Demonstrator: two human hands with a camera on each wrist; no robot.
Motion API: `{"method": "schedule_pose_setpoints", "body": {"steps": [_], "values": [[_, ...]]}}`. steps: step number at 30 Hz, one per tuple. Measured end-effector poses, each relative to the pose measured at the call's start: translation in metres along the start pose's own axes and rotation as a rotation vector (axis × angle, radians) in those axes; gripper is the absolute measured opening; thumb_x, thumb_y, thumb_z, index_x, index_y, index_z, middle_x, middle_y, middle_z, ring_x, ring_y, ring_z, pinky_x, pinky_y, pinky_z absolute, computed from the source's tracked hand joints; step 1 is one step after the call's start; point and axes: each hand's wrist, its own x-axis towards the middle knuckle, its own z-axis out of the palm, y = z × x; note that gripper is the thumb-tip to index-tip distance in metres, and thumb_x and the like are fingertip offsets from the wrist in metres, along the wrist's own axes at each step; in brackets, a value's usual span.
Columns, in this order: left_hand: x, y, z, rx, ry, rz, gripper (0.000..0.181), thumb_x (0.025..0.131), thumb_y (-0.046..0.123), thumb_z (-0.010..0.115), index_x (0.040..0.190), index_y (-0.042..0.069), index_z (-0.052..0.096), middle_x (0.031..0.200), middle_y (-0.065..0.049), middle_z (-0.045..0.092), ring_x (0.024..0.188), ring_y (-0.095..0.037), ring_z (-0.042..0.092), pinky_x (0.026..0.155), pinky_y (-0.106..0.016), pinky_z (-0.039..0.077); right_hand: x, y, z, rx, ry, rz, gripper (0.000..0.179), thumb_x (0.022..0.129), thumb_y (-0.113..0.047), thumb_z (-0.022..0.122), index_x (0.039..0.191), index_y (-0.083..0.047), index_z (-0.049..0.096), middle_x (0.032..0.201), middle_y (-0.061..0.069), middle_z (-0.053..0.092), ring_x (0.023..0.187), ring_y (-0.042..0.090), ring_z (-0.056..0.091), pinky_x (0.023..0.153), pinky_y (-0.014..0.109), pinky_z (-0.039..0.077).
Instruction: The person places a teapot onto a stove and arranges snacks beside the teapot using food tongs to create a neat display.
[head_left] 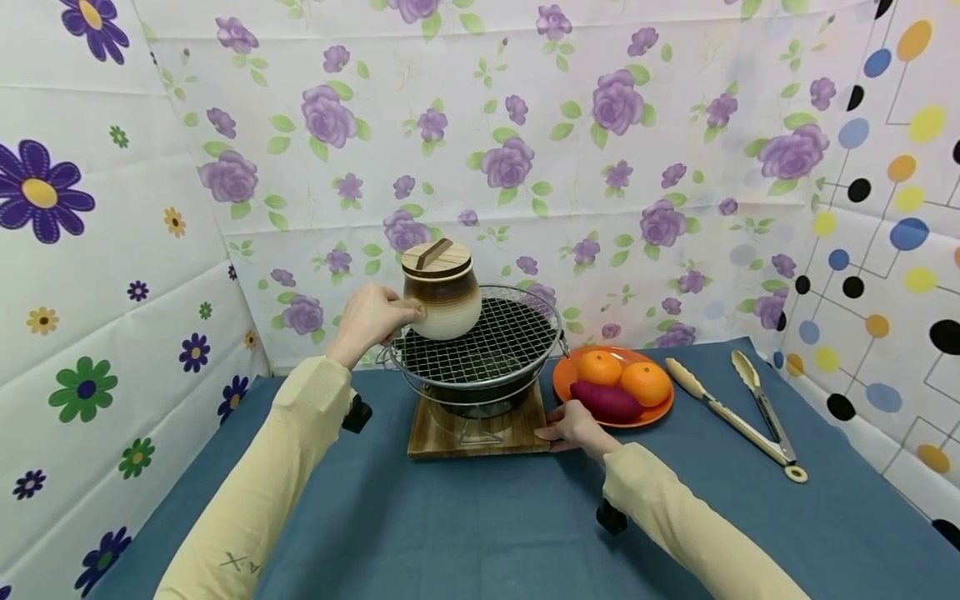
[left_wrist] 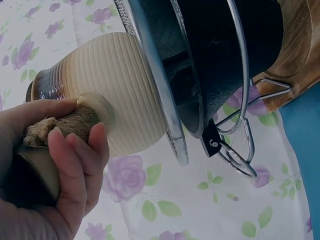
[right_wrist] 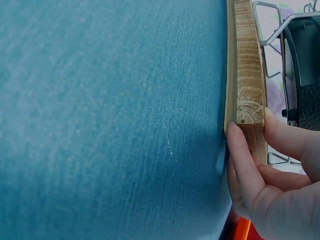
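Observation:
My left hand (head_left: 377,315) grips the twine-wrapped side handle (left_wrist: 75,120) of a ceramic teapot (head_left: 447,310), brown above and cream below, with a wooden lid (head_left: 437,257). The pot is upright, its base close over the left part of the round wire mesh (head_left: 510,333) on a dark tabletop grill (head_left: 480,400). Under the grill lies a square wooden board (head_left: 435,440). My right hand (head_left: 576,429) pinches the board's front right corner, thumb on top and fingers along the edge and underside, as the right wrist view shows.
Just right of the board, an orange plate (head_left: 663,410) holds two oranges (head_left: 645,383) and a purple sweet potato (head_left: 606,402). Beige-tipped tongs (head_left: 738,423) lie spread farther right on the blue cloth (head_left: 465,533). Flowered sheets (head_left: 510,167) hang close behind the grill.

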Motion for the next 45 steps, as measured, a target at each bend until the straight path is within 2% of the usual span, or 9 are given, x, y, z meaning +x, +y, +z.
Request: {"method": "schedule_pose_setpoints", "body": {"steps": [8,13,20,22,26,30,37,45], "values": [[0.001,0.002,-0.001,-0.014,-0.031,-0.028,0.027,0.077,0.025,0.069,0.064,0.004,0.056,0.048,-0.006,0.05,0.038,-0.017,0.045,0.039,-0.026,0.038,0.0,0.0,0.0,0.001,-0.002,0.001,0.037,0.077,0.006,0.068,0.108,0.019,0.051,0.095,0.02,0.056,0.078,0.028,0.062,0.062,0.038,0.054],[-0.001,0.003,-0.003,-0.052,-0.059,-0.053,0.027,0.078,0.025,0.068,0.075,-0.001,0.062,0.052,-0.007,0.052,0.041,-0.017,0.047,0.041,-0.026,0.042,0.0,0.001,0.0,0.0,0.0,-0.013,0.037,0.077,0.006,0.068,0.107,0.02,0.051,0.094,0.02,0.057,0.077,0.028,0.062,0.062,0.038,0.053],[-0.003,0.002,-0.005,-0.09,-0.069,-0.067,0.027,0.08,0.024,0.066,0.078,-0.003,0.064,0.058,-0.014,0.057,0.054,-0.03,0.058,0.045,-0.031,0.049,0.0,-0.001,0.0,-0.017,-0.001,-0.012,0.037,0.078,0.005,0.068,0.107,0.019,0.052,0.095,0.019,0.056,0.078,0.027,0.062,0.062,0.037,0.054],[-0.003,0.002,-0.005,-0.096,-0.062,-0.075,0.027,0.079,0.025,0.065,0.077,-0.002,0.063,0.058,-0.014,0.057,0.057,-0.032,0.06,0.046,-0.032,0.051,0.0,0.0,0.001,-0.012,-0.001,-0.012,0.037,0.078,0.006,0.068,0.108,0.019,0.052,0.094,0.019,0.057,0.078,0.027,0.062,0.062,0.038,0.054],[-0.005,0.002,-0.007,-0.097,-0.053,-0.083,0.028,0.076,0.026,0.062,0.063,0.003,0.057,0.052,-0.012,0.054,0.048,-0.027,0.055,0.045,-0.033,0.05,0.0,0.0,0.001,-0.006,-0.005,-0.027,0.037,0.078,0.006,0.067,0.108,0.02,0.05,0.095,0.02,0.056,0.077,0.028,0.062,0.063,0.038,0.053],[-0.008,0.002,-0.011,-0.095,-0.046,-0.089,0.033,0.075,0.031,0.063,0.058,0.004,0.053,0.05,-0.012,0.052,0.043,-0.022,0.051,0.044,-0.032,0.048,-0.001,0.001,0.001,0.002,-0.005,-0.033,0.037,0.078,0.006,0.067,0.108,0.02,0.05,0.094,0.019,0.056,0.077,0.027,0.062,0.063,0.039,0.053],[-0.01,-0.001,-0.014,-0.094,-0.045,-0.095,0.047,0.076,0.048,0.065,0.072,0.002,0.061,0.065,-0.017,0.061,0.053,-0.024,0.06,0.048,-0.034,0.052,0.0,0.0,0.001,0.005,-0.006,-0.028,0.035,0.078,0.006,0.067,0.107,0.019,0.052,0.091,0.018,0.058,0.076,0.026,0.062,0.063,0.039,0.053],[-0.013,-0.003,-0.018,-0.09,-0.035,-0.093,0.054,0.075,0.055,0.064,0.082,0.002,0.064,0.07,-0.015,0.063,0.055,-0.023,0.061,0.048,-0.033,0.052,0.0,0.001,0.002,0.003,-0.002,-0.022,0.037,0.078,0.006,0.067,0.108,0.02,0.051,0.094,0.02,0.057,0.076,0.026,0.062,0.063,0.039,0.053]]}}
